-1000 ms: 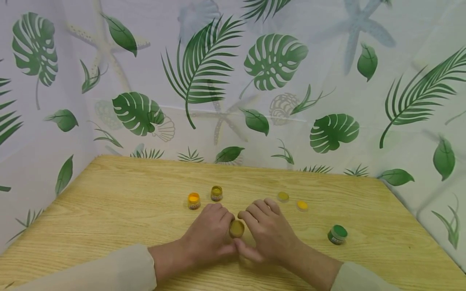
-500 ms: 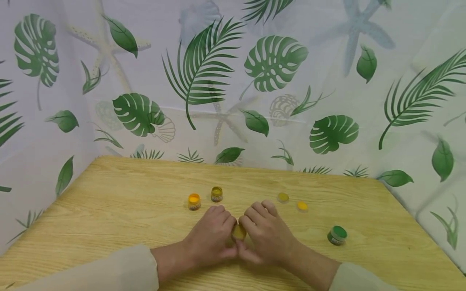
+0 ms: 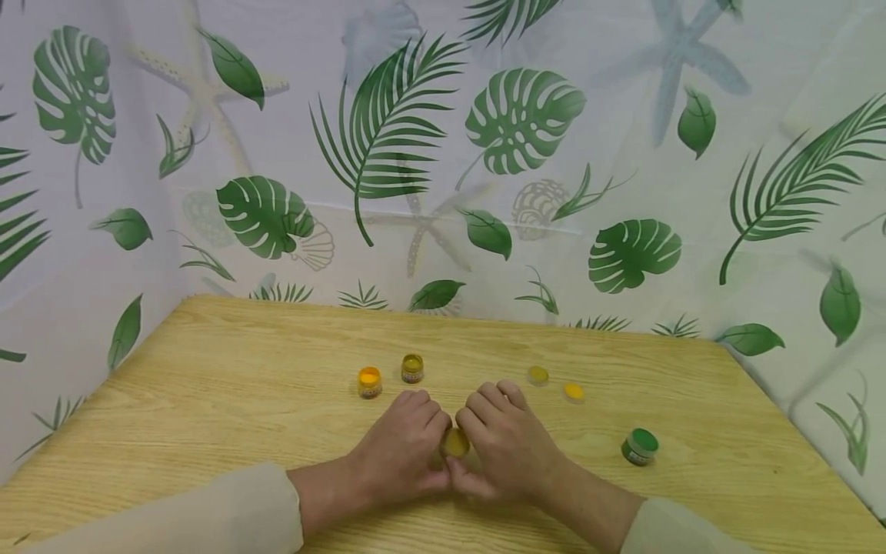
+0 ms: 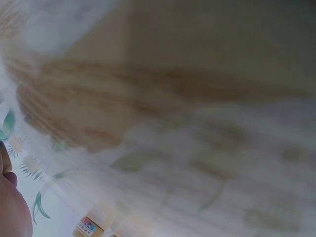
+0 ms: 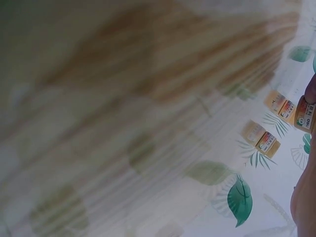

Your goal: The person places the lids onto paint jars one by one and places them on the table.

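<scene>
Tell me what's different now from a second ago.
The left hand has shifted slightly right, narrowing the gap to the right hand. The brown-topped jar between them has moved slightly right and nearer the person. Nothing was newly gripped or released: both hands still hold it. The orange jar, olive jar, olive lid, yellow lid and green jar stayed put.

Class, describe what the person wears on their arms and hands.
The left sleeve and right sleeve are plain pale cream, ending short of the wrists. The left hand and right hand are bare; no gloves or rings show.
</scene>
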Action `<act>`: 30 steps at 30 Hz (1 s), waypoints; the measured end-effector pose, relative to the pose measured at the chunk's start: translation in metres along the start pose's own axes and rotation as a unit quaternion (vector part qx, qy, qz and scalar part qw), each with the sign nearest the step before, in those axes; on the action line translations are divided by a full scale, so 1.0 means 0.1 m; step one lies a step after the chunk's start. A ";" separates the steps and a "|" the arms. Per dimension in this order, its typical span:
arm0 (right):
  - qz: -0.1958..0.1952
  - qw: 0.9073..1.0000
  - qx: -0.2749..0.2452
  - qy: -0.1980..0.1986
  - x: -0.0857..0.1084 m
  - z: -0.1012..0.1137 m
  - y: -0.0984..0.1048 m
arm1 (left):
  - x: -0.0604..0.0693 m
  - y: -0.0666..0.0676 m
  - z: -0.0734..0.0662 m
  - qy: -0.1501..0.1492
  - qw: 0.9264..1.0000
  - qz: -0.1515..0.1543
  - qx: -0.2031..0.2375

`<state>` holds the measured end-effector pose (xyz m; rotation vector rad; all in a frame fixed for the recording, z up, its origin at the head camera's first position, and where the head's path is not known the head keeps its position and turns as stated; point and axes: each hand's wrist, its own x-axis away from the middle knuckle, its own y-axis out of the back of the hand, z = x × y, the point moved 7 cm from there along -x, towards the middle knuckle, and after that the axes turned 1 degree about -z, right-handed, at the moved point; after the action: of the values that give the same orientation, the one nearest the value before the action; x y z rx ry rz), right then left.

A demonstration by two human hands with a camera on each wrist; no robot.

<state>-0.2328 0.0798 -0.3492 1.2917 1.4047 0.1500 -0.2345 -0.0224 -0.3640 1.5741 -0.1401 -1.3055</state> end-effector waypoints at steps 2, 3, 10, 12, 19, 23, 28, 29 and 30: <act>-0.001 1.000 0.000 -0.001 0.00 0.00 0.00 | 0.00 -0.01 0.00 -0.001 1.000 0.001 0.000; -0.001 1.000 0.001 -0.002 0.01 0.00 -0.01 | 0.00 0.00 -0.01 -0.002 1.000 0.002 0.001; -0.003 1.000 0.002 -0.002 0.02 0.00 -0.02 | 0.00 -0.01 -0.03 -0.004 1.000 0.014 -0.001; -0.004 1.000 0.006 -0.002 0.02 0.00 -0.01 | 0.00 -0.01 -0.04 -0.007 1.000 0.016 -0.001; 0.006 1.000 -0.005 -0.030 0.01 -0.02 -0.02 | 0.01 0.01 0.00 0.006 1.000 0.002 0.002; 0.003 1.000 -0.023 -0.018 0.00 0.00 0.00 | 0.02 0.02 0.01 0.013 1.000 -0.015 0.007; -0.004 1.000 -0.022 -0.001 0.00 0.03 0.01 | 0.02 0.02 0.01 0.014 0.999 -0.030 0.008; -0.004 1.000 -0.021 0.000 0.00 0.03 0.00 | 0.02 0.02 0.01 0.014 0.999 -0.031 0.005; -0.006 1.000 -0.020 0.001 0.01 0.03 0.00 | 0.02 0.03 0.01 0.014 0.999 -0.031 0.002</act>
<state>-0.2302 0.0786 -0.3507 1.2503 1.4047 0.1710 -0.2330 -0.0251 -0.3632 1.6109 -0.0772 -1.3317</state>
